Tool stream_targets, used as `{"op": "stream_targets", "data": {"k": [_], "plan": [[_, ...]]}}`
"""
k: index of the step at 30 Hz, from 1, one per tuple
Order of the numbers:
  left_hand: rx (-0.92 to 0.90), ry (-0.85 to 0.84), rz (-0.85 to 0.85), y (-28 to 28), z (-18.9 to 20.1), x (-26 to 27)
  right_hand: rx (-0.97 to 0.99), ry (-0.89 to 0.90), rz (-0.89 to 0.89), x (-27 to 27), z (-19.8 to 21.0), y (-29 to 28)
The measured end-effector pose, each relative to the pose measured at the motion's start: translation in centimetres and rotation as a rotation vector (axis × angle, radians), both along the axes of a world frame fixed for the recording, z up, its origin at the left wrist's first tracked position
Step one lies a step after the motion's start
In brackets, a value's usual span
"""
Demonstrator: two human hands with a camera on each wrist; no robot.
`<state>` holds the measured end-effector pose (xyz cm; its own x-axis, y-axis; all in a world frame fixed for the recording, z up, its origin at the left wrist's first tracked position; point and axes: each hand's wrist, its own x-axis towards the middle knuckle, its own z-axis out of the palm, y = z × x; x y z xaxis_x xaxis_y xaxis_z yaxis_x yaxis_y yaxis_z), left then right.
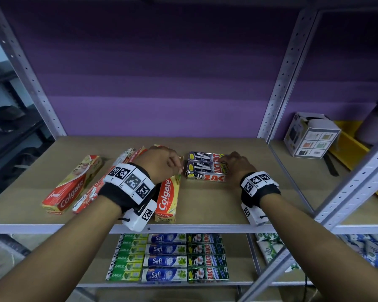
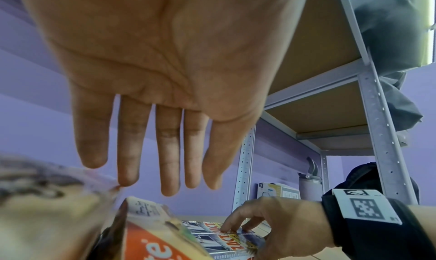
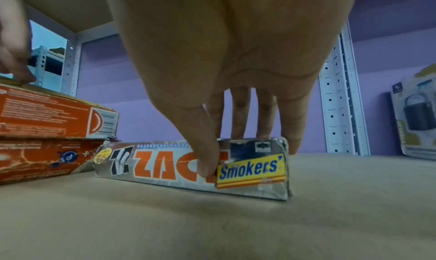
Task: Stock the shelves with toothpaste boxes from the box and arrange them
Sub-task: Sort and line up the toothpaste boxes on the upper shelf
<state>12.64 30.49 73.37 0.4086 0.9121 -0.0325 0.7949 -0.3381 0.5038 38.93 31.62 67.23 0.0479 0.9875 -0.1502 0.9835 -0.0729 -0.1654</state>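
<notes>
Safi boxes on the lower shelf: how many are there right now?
4. The Safi boxes form one front-to-back column between the green Darlie boxes and the dark Zact boxes: rear, second, third, front. Any underneath would be hidden.

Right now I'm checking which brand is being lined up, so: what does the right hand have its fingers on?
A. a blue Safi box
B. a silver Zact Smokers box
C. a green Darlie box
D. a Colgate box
B: the right hand has its thumb on the front and fingers over the top of the silver Zact Smokers box on the shelf board.
</notes>
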Motion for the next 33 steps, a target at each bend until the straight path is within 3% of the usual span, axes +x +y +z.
{"op": "stream_targets", "data": {"k": [14,22,33], "plan": [[0.062,-0.02,0.137,-0.2,1.9,-6.4,-0.051,-0.01,0.035,-0.9,2.2,0.8],[0.062,-0.002,0.257,-0.3,2.8,-13.6,0.067,0.208,0.145,-8.2,5.1,1.5],[-0.054,-0.007,0.335,0.2,0.3,-18.6,-0.166,0.284,0.144,-18.1,6.7,0.4]]}}
